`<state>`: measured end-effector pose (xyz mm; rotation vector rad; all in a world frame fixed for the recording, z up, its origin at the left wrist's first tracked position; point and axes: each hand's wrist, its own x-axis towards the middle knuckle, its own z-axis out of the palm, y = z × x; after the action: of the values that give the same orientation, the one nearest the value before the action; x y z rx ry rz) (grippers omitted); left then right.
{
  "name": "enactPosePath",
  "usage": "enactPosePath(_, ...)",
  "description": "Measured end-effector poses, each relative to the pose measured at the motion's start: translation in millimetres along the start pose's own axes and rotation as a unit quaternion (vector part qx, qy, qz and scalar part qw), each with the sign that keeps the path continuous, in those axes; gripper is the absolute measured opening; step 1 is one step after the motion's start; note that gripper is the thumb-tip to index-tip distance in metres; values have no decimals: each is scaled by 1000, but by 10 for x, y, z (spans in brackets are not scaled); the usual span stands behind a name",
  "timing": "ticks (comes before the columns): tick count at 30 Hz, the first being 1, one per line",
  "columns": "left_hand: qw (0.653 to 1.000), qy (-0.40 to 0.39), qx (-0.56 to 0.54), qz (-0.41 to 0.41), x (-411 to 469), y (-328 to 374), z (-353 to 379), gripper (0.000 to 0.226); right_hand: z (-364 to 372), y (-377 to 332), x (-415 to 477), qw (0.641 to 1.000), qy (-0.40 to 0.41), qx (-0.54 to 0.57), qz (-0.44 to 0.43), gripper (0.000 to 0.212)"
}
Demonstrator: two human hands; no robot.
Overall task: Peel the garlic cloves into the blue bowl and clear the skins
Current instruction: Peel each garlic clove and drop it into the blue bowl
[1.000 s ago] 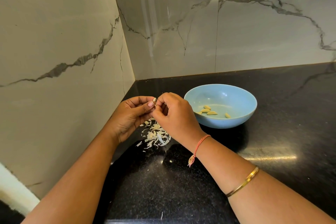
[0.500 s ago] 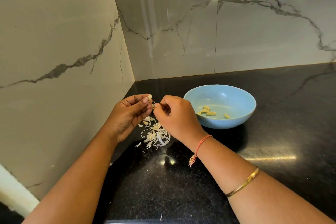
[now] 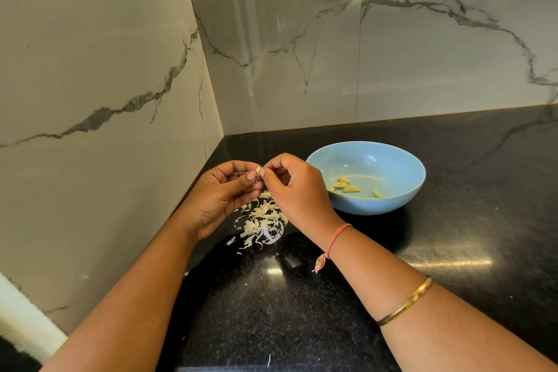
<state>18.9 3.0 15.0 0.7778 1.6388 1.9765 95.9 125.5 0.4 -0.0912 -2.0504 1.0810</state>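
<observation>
Hands raised; clove (image 3: 258, 171) pinched between fingertips (both hands).

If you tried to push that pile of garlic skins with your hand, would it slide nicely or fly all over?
The garlic skins look thin, curled and papery, so they are probably very light and would likely scatter. Stray flakes already lie apart from the pile on the black counter. Its glossy surface may let them slide easily.
</observation>
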Motion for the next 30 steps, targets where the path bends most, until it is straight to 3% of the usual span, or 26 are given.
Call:
enactPosePath(20,1000,-1,-23,7,37,-17,-4,21,-8,-15,12,989,-49,102,98,12)
enactPosePath(30,996,27,68,54,49,-52,1,15,-27,-32,-12,986,-36,108,117,14)
